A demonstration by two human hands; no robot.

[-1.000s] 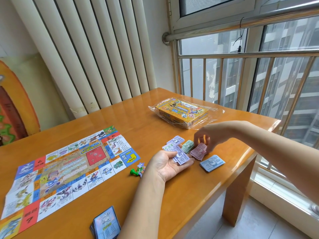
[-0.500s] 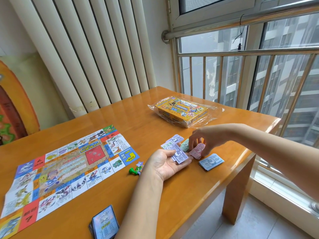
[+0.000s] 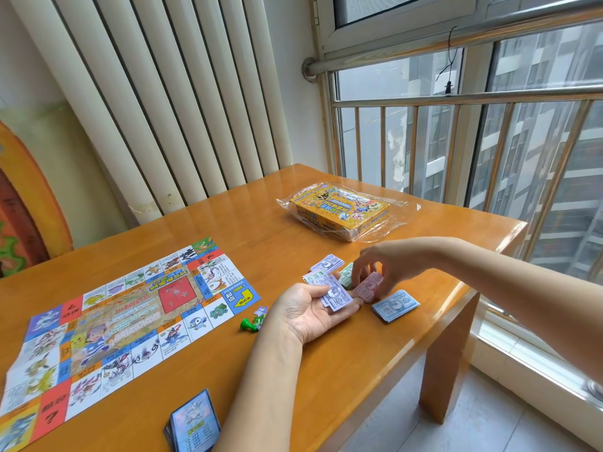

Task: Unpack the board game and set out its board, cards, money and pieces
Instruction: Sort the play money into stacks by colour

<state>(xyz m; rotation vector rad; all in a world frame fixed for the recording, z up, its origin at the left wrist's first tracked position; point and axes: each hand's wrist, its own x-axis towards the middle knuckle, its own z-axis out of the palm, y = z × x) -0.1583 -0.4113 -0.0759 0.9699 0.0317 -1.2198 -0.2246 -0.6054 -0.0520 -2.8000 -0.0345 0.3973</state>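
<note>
Left hand [image 3: 305, 309] lying palm-up and slack, purple bills [image 3: 336, 293] resting across it, right hand [image 3: 391, 265] pinching pink bills [image 3: 368, 286] just beside.

Wooden table [image 3: 293, 380] with board [image 3: 124, 318], cards [image 3: 192, 422]

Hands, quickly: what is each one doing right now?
Left hand: open, palm up, purple notes lying across its fingers.
Right hand: fingers pinching the pink notes.
</note>
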